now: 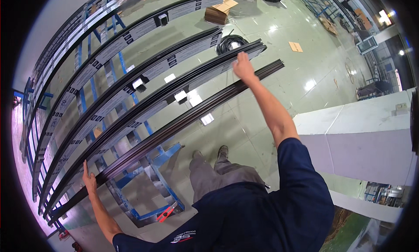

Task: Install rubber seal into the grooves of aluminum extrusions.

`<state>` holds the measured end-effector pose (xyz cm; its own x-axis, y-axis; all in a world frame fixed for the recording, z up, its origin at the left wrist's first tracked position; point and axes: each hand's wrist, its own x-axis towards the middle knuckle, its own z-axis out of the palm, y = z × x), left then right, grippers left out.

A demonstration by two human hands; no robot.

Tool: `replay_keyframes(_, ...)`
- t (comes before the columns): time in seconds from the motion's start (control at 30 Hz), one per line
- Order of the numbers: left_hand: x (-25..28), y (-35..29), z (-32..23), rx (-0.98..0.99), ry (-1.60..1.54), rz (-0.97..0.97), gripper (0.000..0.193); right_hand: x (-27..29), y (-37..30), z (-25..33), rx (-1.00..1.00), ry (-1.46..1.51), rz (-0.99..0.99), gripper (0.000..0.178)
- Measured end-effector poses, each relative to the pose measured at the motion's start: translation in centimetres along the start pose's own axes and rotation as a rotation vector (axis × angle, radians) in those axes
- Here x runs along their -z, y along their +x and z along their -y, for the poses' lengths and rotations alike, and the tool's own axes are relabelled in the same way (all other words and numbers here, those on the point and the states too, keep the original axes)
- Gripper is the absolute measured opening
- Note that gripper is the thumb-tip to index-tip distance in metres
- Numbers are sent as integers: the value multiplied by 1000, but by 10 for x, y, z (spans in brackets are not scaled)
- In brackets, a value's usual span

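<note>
Long dark metal profiles lie in bundles across a blue rack. My right hand [243, 69] is at the right part of the nearest bundle of profiles [196, 76], its fingers curled against the bundle's near side. Toward the left end of that bundle is my left hand [90, 181], with the index finger stretched out along it and the other fingers partly hidden. A separate brown-black profile [174, 124] runs closer to me, passing below both hands. Labelled strips and white-and-black wraps show on the bundles behind.
The blue rack [168, 154] stands in front of my legs, with a red cutter-like tool [166, 212] on its near corner. A coil of black cable [231, 43] and stacked cardboard [217, 14] lie on the green floor beyond. At right is a white block-like structure [362, 138].
</note>
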<state>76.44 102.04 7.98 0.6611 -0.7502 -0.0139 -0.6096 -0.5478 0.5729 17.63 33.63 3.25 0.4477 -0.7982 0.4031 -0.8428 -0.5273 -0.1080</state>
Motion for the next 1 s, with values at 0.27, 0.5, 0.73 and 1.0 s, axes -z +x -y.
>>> replay_keyframes(0.27,4,-18,5,22,16,39,77,-21,41,-58,-273,-67,136,67)
replay_keyframes(0.5,-2,-10,-8,87,-13,9,81,-14,36,-32,-306,-65,204,70)
replay_keyframes(0.73,-5,-1,-19,98,-67,9,79,-3,16,20,-257,-48,208,71)
replay_keyframes(1.0,18,5,-65,110,93,70,73,18,-36,84,37,152,370,64)
